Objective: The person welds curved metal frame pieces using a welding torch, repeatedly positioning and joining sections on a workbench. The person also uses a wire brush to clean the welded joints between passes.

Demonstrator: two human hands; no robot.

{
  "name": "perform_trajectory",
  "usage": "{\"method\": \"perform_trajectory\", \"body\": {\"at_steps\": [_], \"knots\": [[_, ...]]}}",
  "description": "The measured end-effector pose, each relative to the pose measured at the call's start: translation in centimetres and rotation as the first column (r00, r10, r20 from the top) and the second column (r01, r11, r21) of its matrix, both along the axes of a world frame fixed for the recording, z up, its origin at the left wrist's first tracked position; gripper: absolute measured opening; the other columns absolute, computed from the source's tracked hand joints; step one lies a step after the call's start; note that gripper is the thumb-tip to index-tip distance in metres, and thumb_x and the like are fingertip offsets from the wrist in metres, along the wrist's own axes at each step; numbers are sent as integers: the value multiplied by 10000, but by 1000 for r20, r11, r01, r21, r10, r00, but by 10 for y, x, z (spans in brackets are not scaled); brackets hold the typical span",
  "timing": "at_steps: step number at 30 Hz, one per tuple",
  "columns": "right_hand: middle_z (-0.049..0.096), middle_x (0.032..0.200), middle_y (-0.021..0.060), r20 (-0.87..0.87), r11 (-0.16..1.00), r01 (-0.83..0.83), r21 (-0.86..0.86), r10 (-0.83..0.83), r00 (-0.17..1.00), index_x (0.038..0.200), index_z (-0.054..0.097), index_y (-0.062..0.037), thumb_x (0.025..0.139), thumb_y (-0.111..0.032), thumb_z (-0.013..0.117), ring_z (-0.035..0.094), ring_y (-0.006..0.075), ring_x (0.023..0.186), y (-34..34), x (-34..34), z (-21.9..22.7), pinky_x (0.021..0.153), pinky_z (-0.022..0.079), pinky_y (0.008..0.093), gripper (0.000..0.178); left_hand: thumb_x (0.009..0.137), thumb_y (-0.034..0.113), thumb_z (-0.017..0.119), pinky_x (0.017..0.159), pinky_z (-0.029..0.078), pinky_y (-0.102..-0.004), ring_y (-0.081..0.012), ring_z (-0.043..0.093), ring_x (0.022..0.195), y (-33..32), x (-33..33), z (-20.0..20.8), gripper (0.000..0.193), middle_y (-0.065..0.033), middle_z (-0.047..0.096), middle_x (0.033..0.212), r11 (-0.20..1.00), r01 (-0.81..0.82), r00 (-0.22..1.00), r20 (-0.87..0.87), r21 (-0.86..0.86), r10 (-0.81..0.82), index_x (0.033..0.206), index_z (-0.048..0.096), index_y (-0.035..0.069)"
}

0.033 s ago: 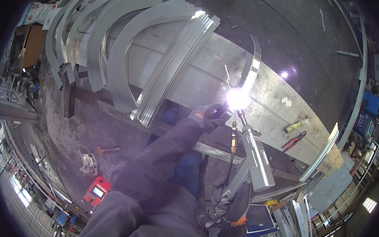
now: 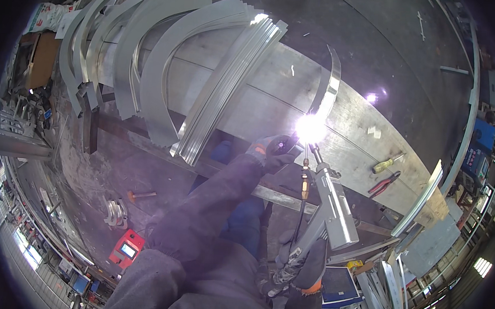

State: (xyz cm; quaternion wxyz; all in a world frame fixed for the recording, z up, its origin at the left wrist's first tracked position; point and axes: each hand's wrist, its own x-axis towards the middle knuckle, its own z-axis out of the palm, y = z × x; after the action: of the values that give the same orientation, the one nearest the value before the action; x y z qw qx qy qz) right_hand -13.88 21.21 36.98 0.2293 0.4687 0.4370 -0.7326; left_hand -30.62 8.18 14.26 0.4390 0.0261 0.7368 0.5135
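Note:
My gloved left hand [image 2: 275, 153] is closed around the near end of a curved metal strip [image 2: 333, 86], which stands on edge on the metal tabletop [image 2: 286, 72]. In my gloved right hand [image 2: 306, 263] is the handle of a silver-grey welding gun [image 2: 335, 205], slanting up and left. A thin wire-feed tube with a brass fitting [image 2: 305, 180] runs alongside its nozzle. At the nozzle tip a white glare [image 2: 310, 128] covers the strip's middle and hides the contact point. My right fingers are partly hidden by the handle.
Stacked curved metal strips [image 2: 229, 85] cover the table's left part. To the right lie red-handled pliers [image 2: 384, 184] and a yellow-handled screwdriver [image 2: 387, 163]. Another curved strip [image 2: 420, 199] stands at the right end. On the floor are a hammer [image 2: 142, 195] and a red machine [image 2: 126, 249].
Bright spark streaks just beyond the glare are gone, and one short streak shows farther off over the table. Both hands, the welding gun and the strip hold their places.

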Motion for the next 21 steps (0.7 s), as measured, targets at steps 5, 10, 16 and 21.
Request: {"method": "perform_trajectory", "body": {"at_steps": [5, 10, 16, 21], "knots": [[595, 653, 67, -9, 999, 37, -39, -37, 999, 1117, 594, 93, 1036, -696, 352, 558, 148, 541, 0, 8, -2, 485, 446, 268, 829, 907, 495, 711, 896, 535, -368, -244, 706, 1022, 1, 2, -5, 538, -108, 742, 1101, 997, -56, 997, 60, 60, 53, 1285, 667, 115], [581, 652, 59, -15, 997, 66, -41, -66, 998, 1138, 575, 113, 974, -783, 367, 551, 162, 533, 4, 21, -1, 471, 435, 294, 934, 861, 404, 804, 924, 549, -362, -249, 704, 1054, 1, 14, -20, 611, -145, 732, 1131, 980, -163, 986, 61, 118, 156, 1319, 636, 36], [578, 645, 65, -42, 997, 68, 28, -67, 997, 1141, 573, 94, 959, -806, 356, 548, 175, 525, 10, 12, 1, 472, 439, 301, 943, 840, 355, 829, 966, 547, -367, -267, 699, 1117, 3, 21, -34, 633, -162, 713, 1218, 984, -153, 988, 35, 92, 151, 1335, 622, 18], [574, 639, 78, -42, 992, 123, -7, -123, 992, 1147, 577, 84, 991, -764, 355, 548, 174, 525, 0, -16, -1, 452, 429, 295, 890, 841, 345, 829, 981, 542, -372, -277, 694, 1143, 1, 18, -31, 643, -160, 708, 1239, 986, -131, 991, 53, 103, 126, 1352, 611, 21]]}}
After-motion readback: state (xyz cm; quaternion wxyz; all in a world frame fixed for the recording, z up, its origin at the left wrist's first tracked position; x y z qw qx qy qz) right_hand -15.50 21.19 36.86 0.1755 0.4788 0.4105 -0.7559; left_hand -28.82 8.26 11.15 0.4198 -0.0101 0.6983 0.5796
